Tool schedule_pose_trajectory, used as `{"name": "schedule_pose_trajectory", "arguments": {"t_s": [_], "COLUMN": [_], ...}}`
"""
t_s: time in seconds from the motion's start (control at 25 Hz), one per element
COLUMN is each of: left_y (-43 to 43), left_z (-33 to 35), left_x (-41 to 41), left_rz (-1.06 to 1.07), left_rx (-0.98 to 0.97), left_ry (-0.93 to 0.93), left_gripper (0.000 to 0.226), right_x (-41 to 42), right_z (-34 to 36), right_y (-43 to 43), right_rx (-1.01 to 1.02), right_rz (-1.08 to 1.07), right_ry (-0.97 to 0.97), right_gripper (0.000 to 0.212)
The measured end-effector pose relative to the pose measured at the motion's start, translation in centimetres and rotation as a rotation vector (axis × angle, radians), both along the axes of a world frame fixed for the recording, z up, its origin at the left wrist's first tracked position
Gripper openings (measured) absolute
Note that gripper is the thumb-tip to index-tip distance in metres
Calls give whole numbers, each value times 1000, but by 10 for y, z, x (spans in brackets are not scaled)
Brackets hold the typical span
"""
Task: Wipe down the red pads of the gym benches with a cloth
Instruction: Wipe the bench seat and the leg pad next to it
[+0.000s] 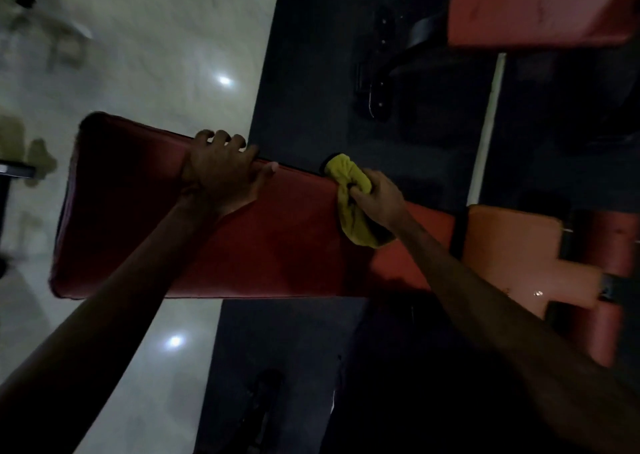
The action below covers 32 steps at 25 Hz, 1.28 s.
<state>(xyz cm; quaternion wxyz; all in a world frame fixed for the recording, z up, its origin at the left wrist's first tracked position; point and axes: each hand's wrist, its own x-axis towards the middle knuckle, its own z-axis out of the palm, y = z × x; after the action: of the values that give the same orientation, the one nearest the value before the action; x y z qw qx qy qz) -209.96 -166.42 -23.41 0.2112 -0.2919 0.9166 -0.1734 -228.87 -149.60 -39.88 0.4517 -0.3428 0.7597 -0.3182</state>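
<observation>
Hidden: right hand point(379, 199) fingers, gripping bunched yellow cloth point(350, 190).
Left hand point(221, 173): fingers curled over far edge of red pad point(249, 252).
Pad: smooth, perhaps vinyl.

1. My cloth point(349, 190) is plain mustard yellow.
2. The long pad point(242, 245) is dark red; the seat pad point(512, 245) at its right end is paler orange-red.
3. The floor point(156, 38) is pale glossy grey, the mat point(311, 55) near black.

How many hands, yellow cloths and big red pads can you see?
Hands: 2, left hand, right hand
Cloths: 1, yellow cloth
Red pads: 3 clear, long pad, seat pad, far pad; dim red shapes at right edge uncertain
Total: 6
</observation>
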Motion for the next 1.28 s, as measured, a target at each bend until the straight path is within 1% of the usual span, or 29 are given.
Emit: {"name": "schedule_pose_trajectory", "arguments": {"t_s": [0.08, 0.12, 0.16, 0.28, 0.36, 0.4, 0.44, 0.56, 0.6, 0.64, 0.72, 0.8, 0.84, 0.92, 0.96, 1.04, 1.08, 1.16, 1.2, 1.28], "left_y": [1, 1, 0, 2, 4, 4, 5, 8, 10, 13, 16, 21, 26, 41, 52, 66, 67, 67, 66, 66], "left_z": [0, 0, -2, -8, -8, -7, -6, -15, -21, -26, -37, -45, -52, -70, -80, -98, -102, -101, -100, -102], "left_x": [3, 4, 4, 4, 2, 1, -1, -6, -10, -13, -18, -25, -32, -50, -58, -62, -62, -62, -62, -62], "left_rz": [-2, 6, 12, 32, 62, 72, 71, 27, 8, -1, -14, -58, -71, -82, -90, -92, -83, -63, -65, -72], "left_rx": [-38, -50, -56, -59, -53, -49, -44, -9, 0, 15, 48, 111, 150, 242, 263, 205, 171, 150, 144, 134], "left_ry": [0, -4, -4, 12, 12, 8, 11, 13, 6, 4, 2, 27, 45, 44, -19, -153, -195, -213, -218, -220], "left_gripper": [64, 64, 64, 63, 63, 63, 64, 68, 69, 69, 69, 68, 67, 65, 64, 69, 74, 81, 83, 82], "right_x": [-15, -19, -20, -1, 6, 3, -5, -29, -30, -28, -22, -25, -34, -61, -72, -75, -70, -50, -44, -46], "right_z": [-9, -12, -11, -2, -4, -11, -21, -44, -46, -44, -43, -47, -52, -66, -70, -69, -65, -60, -62, -68], "right_y": [0, -3, -7, -13, -4, 2, 9, 18, 18, 17, 20, 30, 33, 34, 35, 34, 32, 31, 33, 37], "right_rx": [192, 233, 228, 27, -76, -66, -12, 249, 269, 246, 147, 123, 155, 272, 312, 296, 241, 116, 75, 70], "right_rz": [-28, -16, -4, 15, -1, -27, -53, -114, -105, -80, -34, 28, 35, -57, -124, -191, -152, -14, 11, -21], "right_ry": [-22, -20, -11, -11, -12, 0, 5, -110, -110, -81, 3, 15, -4, -63, -84, -113, -129, -106, -85, -102], "right_gripper": [48, 46, 43, 34, 32, 32, 33, 44, 46, 45, 37, 34, 36, 45, 52, 64, 62, 41, 33, 27]}}
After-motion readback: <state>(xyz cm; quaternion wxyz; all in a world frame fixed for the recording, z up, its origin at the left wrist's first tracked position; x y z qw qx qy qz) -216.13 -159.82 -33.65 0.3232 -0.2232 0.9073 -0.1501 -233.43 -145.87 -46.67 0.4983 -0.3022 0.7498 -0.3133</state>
